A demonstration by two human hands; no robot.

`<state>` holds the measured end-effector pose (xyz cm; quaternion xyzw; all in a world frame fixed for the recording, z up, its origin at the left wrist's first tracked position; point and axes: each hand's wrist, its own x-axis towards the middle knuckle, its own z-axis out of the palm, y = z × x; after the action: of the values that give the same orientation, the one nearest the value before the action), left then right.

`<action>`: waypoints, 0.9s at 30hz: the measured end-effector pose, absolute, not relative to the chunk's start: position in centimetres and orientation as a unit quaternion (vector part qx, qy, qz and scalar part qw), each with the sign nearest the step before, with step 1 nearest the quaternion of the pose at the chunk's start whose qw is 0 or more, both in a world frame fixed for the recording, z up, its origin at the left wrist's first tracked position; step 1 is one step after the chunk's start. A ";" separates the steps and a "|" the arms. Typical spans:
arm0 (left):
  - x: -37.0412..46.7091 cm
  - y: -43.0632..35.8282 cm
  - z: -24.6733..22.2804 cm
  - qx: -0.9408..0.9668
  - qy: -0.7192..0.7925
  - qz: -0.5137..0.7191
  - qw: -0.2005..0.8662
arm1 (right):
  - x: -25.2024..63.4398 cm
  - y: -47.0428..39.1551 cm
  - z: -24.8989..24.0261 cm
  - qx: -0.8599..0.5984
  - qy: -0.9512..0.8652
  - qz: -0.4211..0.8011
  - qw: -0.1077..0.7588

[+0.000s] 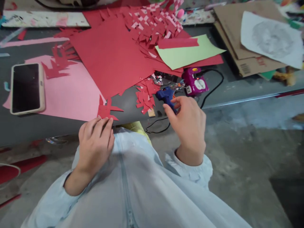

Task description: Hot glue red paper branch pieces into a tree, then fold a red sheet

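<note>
My left hand [96, 142] lies at the table's near edge, palm down. Its fingertips touch a spiky red paper cutout [105, 110], and its fingers are extended with small gaps. My right hand [191, 122] is at the handle of a blue hot glue gun [167, 95], with thumb and index finger on either side of it. The remaining right fingers curl loosely and are partly hidden. Left of the glue gun sits a small pile of red paper scraps [145, 96]. Beyond it stands a purple power box [194, 83] with a black cable.
A phone [26, 88] lies on pink paper [68, 90] at left. Large red sheets [109, 60] and a light green sheet [190, 53] cover the middle. Cardboard [234, 31] with a pencil drawing [272, 38] is at right. A cord [158, 131] hangs below the edge.
</note>
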<state>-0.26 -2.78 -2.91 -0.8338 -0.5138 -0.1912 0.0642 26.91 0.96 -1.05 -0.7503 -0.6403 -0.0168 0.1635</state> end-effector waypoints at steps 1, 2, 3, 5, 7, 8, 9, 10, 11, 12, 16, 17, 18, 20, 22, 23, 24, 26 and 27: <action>0.0 -2.7 -2.8 -0.837 -0.508 -0.194 0.064 | 27.5 0.9 -1.2 -0.767 -0.627 -0.020 0.138; 0.3 -2.6 -2.7 -0.841 -0.500 -0.195 0.065 | 27.8 1.0 -1.5 -0.777 -0.618 -0.020 0.117; 0.6 -2.6 -2.5 -0.846 -0.492 -0.197 0.066 | 28.1 1.0 -1.7 -0.781 -0.616 -0.019 0.101; 1.2 -2.6 -2.2 -0.855 -0.473 -0.202 0.068 | 28.2 1.3 -2.0 -0.781 -0.619 -0.014 0.082; 1.9 -2.8 -2.0 -0.861 -0.460 -0.208 0.068 | 28.0 1.7 -2.2 -0.782 -0.618 -0.010 0.073; 2.1 -2.8 -1.9 -0.862 -0.456 -0.210 0.067 | 27.9 2.0 -2.2 -0.786 -0.614 -0.007 0.070; 2.3 -2.9 -1.8 -0.863 -0.454 -0.211 0.065 | 27.8 2.2 -2.2 -0.791 -0.609 -0.004 0.068; 2.5 -3.0 -1.7 -0.864 -0.453 -0.211 0.064 | 27.7 2.4 -2.1 -0.795 -0.603 0.001 0.065; 2.6 -3.1 -1.7 -0.865 -0.451 -0.210 0.063 | 27.6 2.6 -2.0 -0.800 -0.597 0.006 0.063; 2.7 -3.2 -1.7 -0.866 -0.450 -0.209 0.063 | 27.5 2.8 -2.0 -0.802 -0.594 0.010 0.060; 2.8 -3.3 -1.5 -0.870 -0.442 -0.209 0.064 | 27.3 2.9 -2.2 -0.804 -0.592 -0.001 0.058; 2.8 -3.3 -1.5 -0.871 -0.439 -0.211 0.063 | 27.3 2.8 -2.3 -0.800 -0.596 -0.008 0.065; 2.8 -3.4 -1.5 -0.873 -0.436 -0.211 0.062 | 27.3 2.7 -2.5 -0.794 -0.602 -0.014 0.075; 2.8 -3.4 -1.5 -0.874 -0.433 -0.211 0.060 | 27.5 2.4 -2.9 -0.784 -0.613 -0.020 0.096; 3.0 -3.5 -1.4 -0.876 -0.431 -0.208 0.057 | 27.6 2.0 -3.2 -0.779 -0.616 -0.023 0.111; 3.0 -3.5 -1.4 -0.877 -0.430 -0.207 0.057 | 27.6 1.9 -3.4 -0.780 -0.615 -0.024 0.114; 3.1 -3.5 -1.4 -0.878 -0.428 -0.206 0.056 | 27.7 1.7 -3.5 -0.782 -0.612 -0.025 0.115; 3.3 -3.5 -1.4 -0.881 -0.424 -0.204 0.052 | 27.7 1.5 -3.6 -0.783 -0.609 -0.029 0.120; 3.3 -3.5 -1.4 -0.882 -0.422 -0.204 0.051 | 27.7 1.5 -3.7 -0.783 -0.609 -0.031 0.127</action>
<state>3.32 -3.54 -1.39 -0.8820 -0.4216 -0.2043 0.0509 27.72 1.49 -3.71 -0.7826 -0.6087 -0.0309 0.1270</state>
